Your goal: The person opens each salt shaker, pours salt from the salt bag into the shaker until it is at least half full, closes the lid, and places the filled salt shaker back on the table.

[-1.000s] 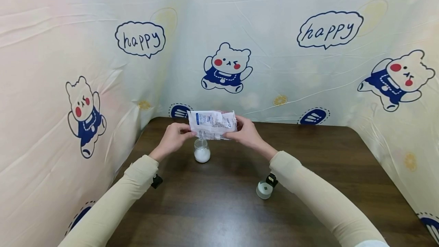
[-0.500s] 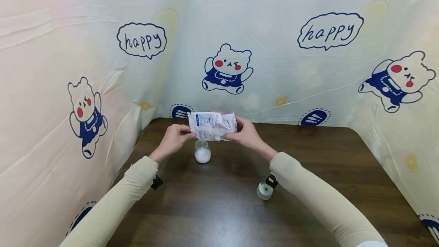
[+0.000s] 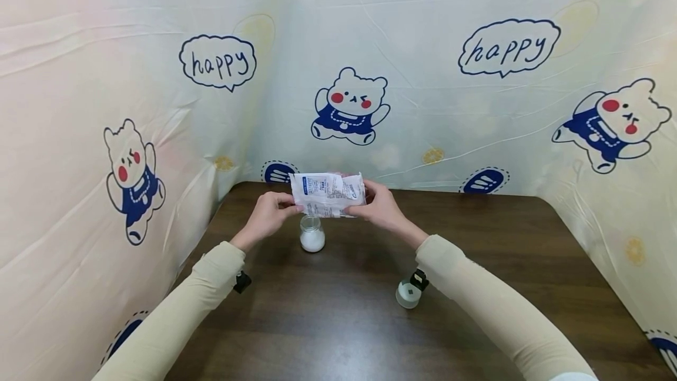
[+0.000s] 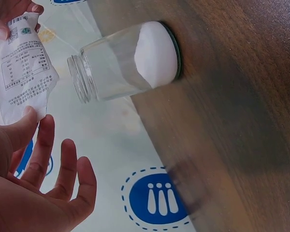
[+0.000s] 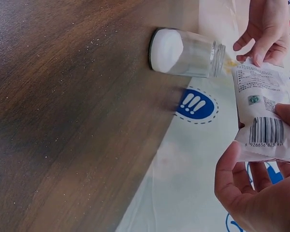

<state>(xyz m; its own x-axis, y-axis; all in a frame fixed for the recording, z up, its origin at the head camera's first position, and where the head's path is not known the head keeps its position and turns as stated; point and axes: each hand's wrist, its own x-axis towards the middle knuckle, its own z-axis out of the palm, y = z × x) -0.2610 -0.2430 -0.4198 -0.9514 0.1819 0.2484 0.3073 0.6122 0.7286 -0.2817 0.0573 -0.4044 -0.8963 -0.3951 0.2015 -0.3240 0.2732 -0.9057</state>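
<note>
A white printed packet (image 3: 328, 194) is held level in both hands, just above and behind a glass jar (image 3: 312, 235) with white powder in its bottom. The left hand (image 3: 268, 216) pinches the packet's left corner between thumb and forefinger; its other fingers are loosely bent in the left wrist view. At the packet's right end the right hand (image 3: 382, 207) grips it, thumb on the printed face. In the right wrist view the jar (image 5: 186, 53) has no lid on its mouth, and the packet (image 5: 263, 111) shows a barcode.
A round clear-sided lid or container (image 3: 408, 294) lies on the brown table (image 3: 328, 322) near the right sleeve's cuff. White specks dot the wood in the right wrist view. A patterned curtain (image 3: 412, 104) hangs around the table's back and sides.
</note>
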